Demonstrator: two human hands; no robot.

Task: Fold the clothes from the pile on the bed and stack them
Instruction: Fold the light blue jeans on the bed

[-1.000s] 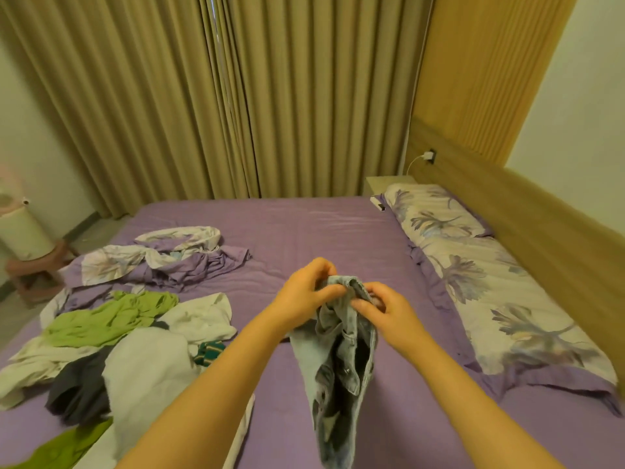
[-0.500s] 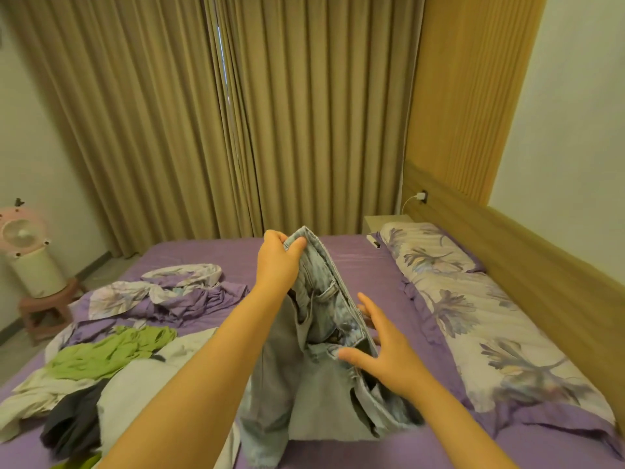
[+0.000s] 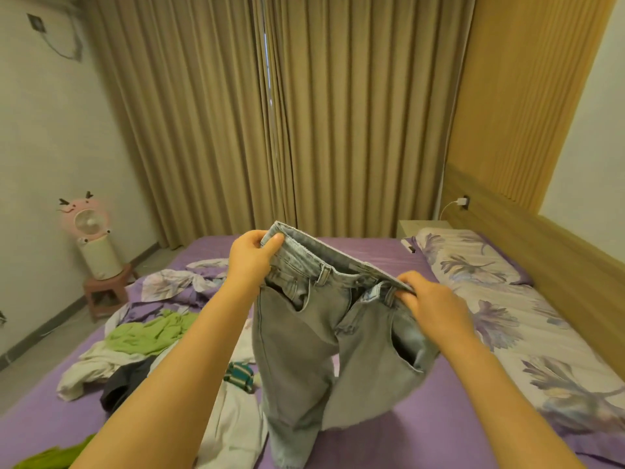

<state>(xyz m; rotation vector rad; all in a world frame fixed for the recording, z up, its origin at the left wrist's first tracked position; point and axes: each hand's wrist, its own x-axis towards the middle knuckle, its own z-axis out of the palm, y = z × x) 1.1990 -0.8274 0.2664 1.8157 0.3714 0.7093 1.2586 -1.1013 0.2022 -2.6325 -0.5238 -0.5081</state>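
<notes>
Right hand [image 3: 436, 308], flat and spread beside the jeans [image 3: 324, 336] 0.5 s ago, now pinches one waistband corner while the left hand [image 3: 252, 260] grips the other, so they hang stretched open over the bed [image 3: 422, 431], probably ready for folding. Left of them lies the unfolded pile [image 3: 142, 346]; curtains [image 3: 270, 113] and a headboard [image 3: 554, 252] close the room.
</notes>
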